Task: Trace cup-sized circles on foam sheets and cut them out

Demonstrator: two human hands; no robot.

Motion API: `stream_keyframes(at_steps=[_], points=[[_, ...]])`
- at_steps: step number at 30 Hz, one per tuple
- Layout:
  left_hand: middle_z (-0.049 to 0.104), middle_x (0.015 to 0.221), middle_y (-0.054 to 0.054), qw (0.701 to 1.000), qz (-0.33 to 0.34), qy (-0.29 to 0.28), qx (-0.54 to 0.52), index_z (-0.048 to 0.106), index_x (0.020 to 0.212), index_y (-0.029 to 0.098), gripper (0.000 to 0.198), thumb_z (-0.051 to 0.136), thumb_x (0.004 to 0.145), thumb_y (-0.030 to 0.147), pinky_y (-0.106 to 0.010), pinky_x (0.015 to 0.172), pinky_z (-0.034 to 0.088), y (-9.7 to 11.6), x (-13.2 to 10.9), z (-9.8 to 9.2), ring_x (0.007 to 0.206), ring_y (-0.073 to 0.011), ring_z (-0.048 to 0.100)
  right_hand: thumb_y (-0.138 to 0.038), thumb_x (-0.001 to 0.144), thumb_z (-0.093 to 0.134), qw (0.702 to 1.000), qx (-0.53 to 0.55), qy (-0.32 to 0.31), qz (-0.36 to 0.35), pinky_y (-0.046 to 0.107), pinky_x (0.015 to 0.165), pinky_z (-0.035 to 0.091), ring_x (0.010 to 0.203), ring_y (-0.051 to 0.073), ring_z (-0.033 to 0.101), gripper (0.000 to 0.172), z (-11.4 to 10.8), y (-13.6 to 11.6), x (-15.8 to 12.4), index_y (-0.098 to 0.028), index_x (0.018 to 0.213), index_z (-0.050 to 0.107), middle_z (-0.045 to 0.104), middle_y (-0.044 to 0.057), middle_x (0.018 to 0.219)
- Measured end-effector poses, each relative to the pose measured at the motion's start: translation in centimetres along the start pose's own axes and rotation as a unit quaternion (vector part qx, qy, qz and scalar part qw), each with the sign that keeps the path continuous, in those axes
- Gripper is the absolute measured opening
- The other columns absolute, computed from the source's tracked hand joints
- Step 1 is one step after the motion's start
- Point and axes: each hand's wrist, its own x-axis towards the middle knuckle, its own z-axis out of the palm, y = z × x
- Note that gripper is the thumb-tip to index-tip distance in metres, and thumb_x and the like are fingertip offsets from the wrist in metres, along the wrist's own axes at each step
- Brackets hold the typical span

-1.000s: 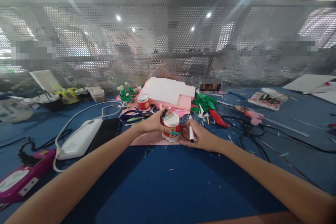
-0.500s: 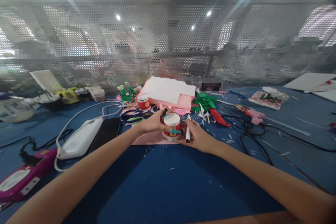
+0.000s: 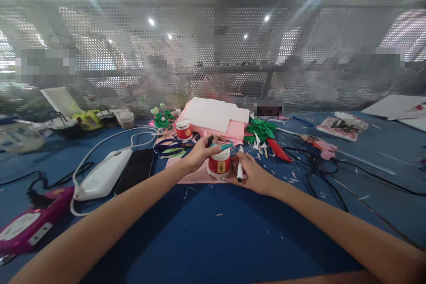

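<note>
A red paper cup point(image 3: 214, 167) with a gold label and white rims stands on pink paper point(image 3: 191, 177) in front of me. My left hand point(image 3: 203, 150) curls round its upper left side, the thumb lying across the top. Teal coverings or nails show at the tips of that hand, and a small dark thing beside its fingers is too unclear to name. My right hand point(image 3: 250, 173) grips a white marker point(image 3: 240, 171) with a black lower end, close to the cup's right side. One right fingertip reaches towards the cup's base.
Behind lie white sheets point(image 3: 211, 113), green paper strips point(image 3: 261, 128) and a second red cup point(image 3: 183, 131). A phone point(image 3: 135, 171), a white power bank point(image 3: 103, 173) and a purple power strip point(image 3: 40, 222) sit left. Cables and a pink glue gun point(image 3: 326, 148) lie right.
My left thumb has lifted from the cup's front to its top, uncovering the gold label. The right hand keeps the marker in nearly the same place. The view has shifted slightly.
</note>
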Motion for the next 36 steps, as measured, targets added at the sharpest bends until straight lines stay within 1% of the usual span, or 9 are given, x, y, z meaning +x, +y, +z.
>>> stream_keyframes(at_steps=[3, 6, 12, 16, 19, 21, 27, 31, 36], points=[[0.06, 0.102, -0.01, 1.0, 0.012, -0.005, 0.021, 0.034, 0.066, 0.018, 0.039, 0.071, 0.062, 0.027, -0.033, 0.08, 0.04, 1.2, 0.7, 0.3, 0.095, -0.0205, 0.057, -0.043, 0.068, 0.066, 1.0, 0.006, -0.001, 0.005, 0.038, 0.073, 0.046, 0.085, 0.024, 0.047, 0.042, -0.1, -0.1, -0.1, -0.02, 0.091, 0.039, 0.049, 0.007, 0.087], [0.061, 0.103, -0.01, 0.989, 0.023, -0.034, 0.143, 0.032, 0.064, 0.019, 0.039, 0.068, 0.064, 0.033, -0.033, 0.078, 0.04, 2.8, 1.4, 0.6, 0.092, -0.0195, 0.057, -0.04, 0.067, 0.067, 1.0, 0.005, -0.002, 0.011, 0.039, 0.074, 0.046, 0.084, 0.023, 0.048, 0.042, -0.3, -0.3, -0.1, -0.02, 0.09, 0.039, 0.048, 0.008, 0.089], [0.06, 0.082, -0.004, 0.895, -0.033, 0.005, 0.444, 0.041, 0.068, 0.019, 0.036, 0.06, 0.066, 0.05, -0.028, 0.062, 0.036, 3.4, 2.1, 1.9, 0.074, -0.0162, 0.051, -0.042, 0.068, 0.067, 1.0, -0.001, 0.006, 0.009, 0.04, 0.075, 0.045, 0.085, 0.023, 0.049, 0.042, 0.2, 0.2, -0.1, -0.02, 0.092, 0.04, 0.049, 0.007, 0.091], [0.058, 0.078, -0.003, 0.897, -0.083, 0.0, 0.433, 0.042, 0.069, 0.019, 0.033, 0.061, 0.064, 0.045, -0.025, 0.056, 0.035, 2.2, 2.0, 2.2, 0.07, -0.0148, 0.05, -0.041, 0.07, 0.065, 1.0, -0.001, 0.0, -0.006, 0.039, 0.076, 0.045, 0.089, 0.024, 0.05, 0.043, 0.3, 0.4, -0.2, -0.02, 0.099, 0.041, 0.052, 0.008, 0.093], [0.059, 0.078, -0.002, 0.901, -0.095, 0.008, 0.424, 0.044, 0.07, 0.018, 0.028, 0.062, 0.063, 0.038, -0.024, 0.055, 0.035, 1.8, 2.0, 2.3, 0.07, -0.014, 0.051, -0.038, 0.072, 0.063, 1.0, 0.016, 0.012, 0.005, 0.036, 0.068, 0.045, 0.079, 0.022, 0.054, 0.037, -0.7, 0.2, -0.5, -0.02, 0.094, 0.039, 0.056, 0.006, 0.085], [0.059, 0.076, -0.002, 0.9, -0.093, 0.013, 0.426, 0.044, 0.07, 0.018, 0.026, 0.062, 0.063, 0.037, -0.024, 0.056, 0.035, 1.7, 2.0, 2.3, 0.07, -0.0143, 0.051, -0.037, 0.074, 0.06, 0.998, 0.04, 0.052, 0.003, 0.032, 0.062, 0.045, 0.069, 0.019, 0.055, 0.031, -1.9, 0.2, -0.6, -0.022, 0.087, 0.036, 0.058, 0.003, 0.078], [0.055, 0.07, 0.0, 0.896, -0.086, 0.019, 0.435, 0.042, 0.067, 0.019, 0.025, 0.061, 0.061, 0.033, -0.024, 0.054, 0.034, 1.6, 2.1, 2.3, 0.067, -0.0138, 0.05, -0.031, 0.08, 0.056, 0.956, 0.065, 0.288, -0.009, 0.028, 0.06, 0.045, 0.063, 0.017, 0.061, 0.025, -4.6, 0.8, -0.5, -0.024, 0.078, 0.033, 0.058, 0.0, 0.068], [0.047, 0.063, 0.003, 0.895, -0.088, 0.027, 0.436, 0.037, 0.064, 0.02, 0.029, 0.062, 0.061, 0.034, -0.023, 0.053, 0.031, 1.7, 2.0, 2.4, 0.062, -0.0121, 0.044, -0.031, 0.079, 0.058, 0.947, 0.053, 0.316, 0.005, 0.026, 0.049, 0.042, 0.049, 0.015, 0.056, 0.025, -4.5, 1.1, -0.5, -0.024, 0.076, 0.034, 0.051, -0.004, 0.056], [0.042, 0.063, 0.003, 0.894, -0.091, 0.032, 0.437, 0.036, 0.063, 0.02, 0.03, 0.062, 0.061, 0.035, -0.024, 0.052, 0.029, 1.6, 2.0, 2.5, 0.06, -0.0109, 0.039, -0.032, 0.081, 0.056, 0.944, 0.062, 0.323, 0.007, 0.027, 0.052, 0.043, 0.047, 0.014, 0.054, 0.022, -4.2, 0.8, -0.7, -0.023, 0.076, 0.036, 0.052, -0.004, 0.053]])
